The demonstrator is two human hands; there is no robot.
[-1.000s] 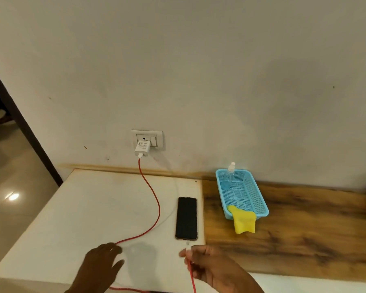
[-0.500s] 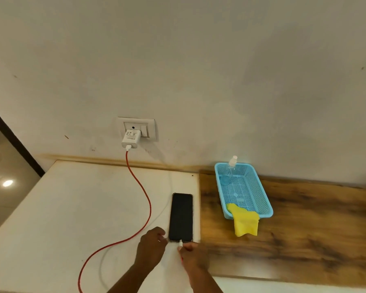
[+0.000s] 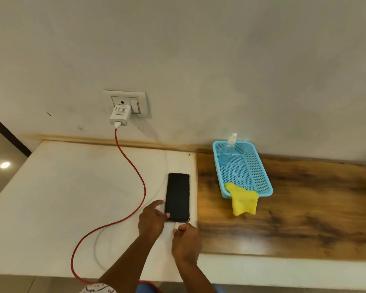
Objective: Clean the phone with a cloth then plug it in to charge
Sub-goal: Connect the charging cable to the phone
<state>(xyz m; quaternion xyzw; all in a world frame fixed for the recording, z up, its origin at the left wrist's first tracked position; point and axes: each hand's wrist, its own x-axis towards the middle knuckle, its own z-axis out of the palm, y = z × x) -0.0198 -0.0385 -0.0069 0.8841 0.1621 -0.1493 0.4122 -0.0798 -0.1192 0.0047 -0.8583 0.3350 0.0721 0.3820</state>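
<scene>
A black phone (image 3: 177,196) lies screen up on the white table (image 3: 72,187). My left hand (image 3: 151,219) rests on the phone's near left corner, thumb on the screen and a finger along its left edge. My right hand (image 3: 186,240) pinches the white connector (image 3: 175,224) of the red cable (image 3: 133,168) right at the phone's bottom edge. The cable runs back to a white charger (image 3: 120,115) in the wall socket (image 3: 133,101). A yellow cloth (image 3: 244,203) hangs over the front rim of a blue basket (image 3: 264,178).
A clear spray bottle (image 3: 227,150) leans in the far corner of the basket, which sits on a dark wooden board (image 3: 304,208) to the right of the phone. The wall rises just behind the table. The cable loops over the near left table edge.
My left hand has slid from beside the phone onto its near left corner. My right hand has brought the connector up against the phone's bottom edge.
</scene>
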